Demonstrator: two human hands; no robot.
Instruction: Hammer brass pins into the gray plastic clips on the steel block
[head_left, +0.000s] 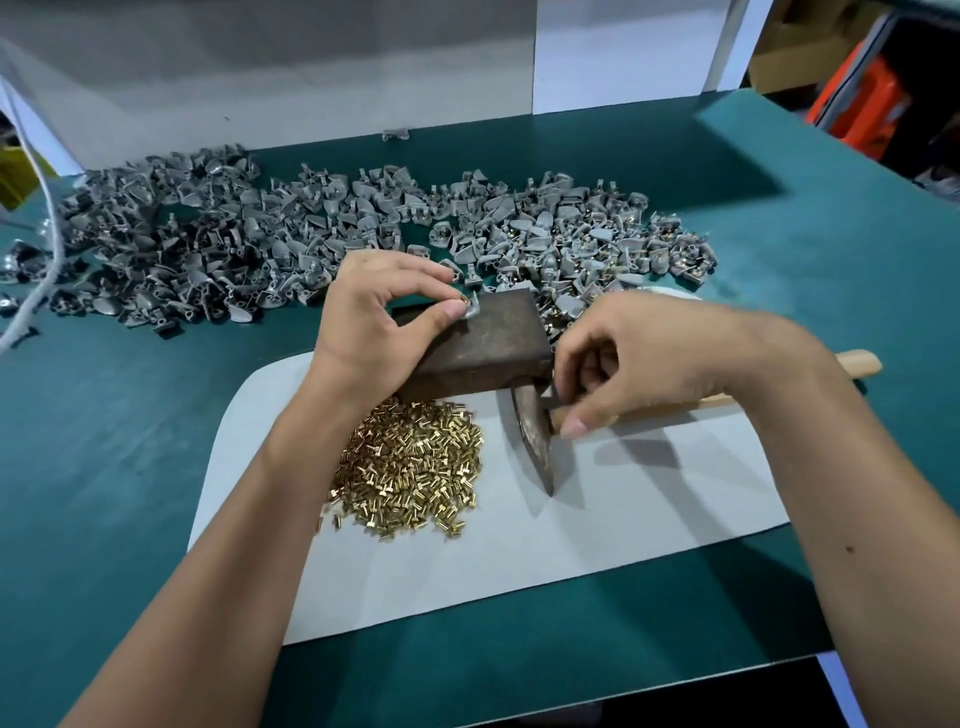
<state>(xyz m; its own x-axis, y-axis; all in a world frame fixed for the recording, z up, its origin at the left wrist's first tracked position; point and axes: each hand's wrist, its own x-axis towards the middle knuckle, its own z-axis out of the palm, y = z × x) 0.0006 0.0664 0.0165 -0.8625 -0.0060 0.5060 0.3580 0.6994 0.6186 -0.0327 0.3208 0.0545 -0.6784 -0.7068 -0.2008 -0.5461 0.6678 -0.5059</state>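
I am pinching a gray clip (471, 307) with its brass pin (462, 298) in my left hand (371, 332) fingers at the steel block's (483, 340) far-left corner, mid-worktop, while my right hand (644, 358) fingers are curling round the hammer (540, 441) just beside it.

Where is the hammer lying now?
In the head view, the hammer lies on white paper right of the brass pins, under the right hand.

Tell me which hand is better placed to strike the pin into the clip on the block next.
Right. The right hand already grips the hammer by its handle beside the steel block. The left hand is occupied: it pinches the gray clip and brass pin on the block's far corner.
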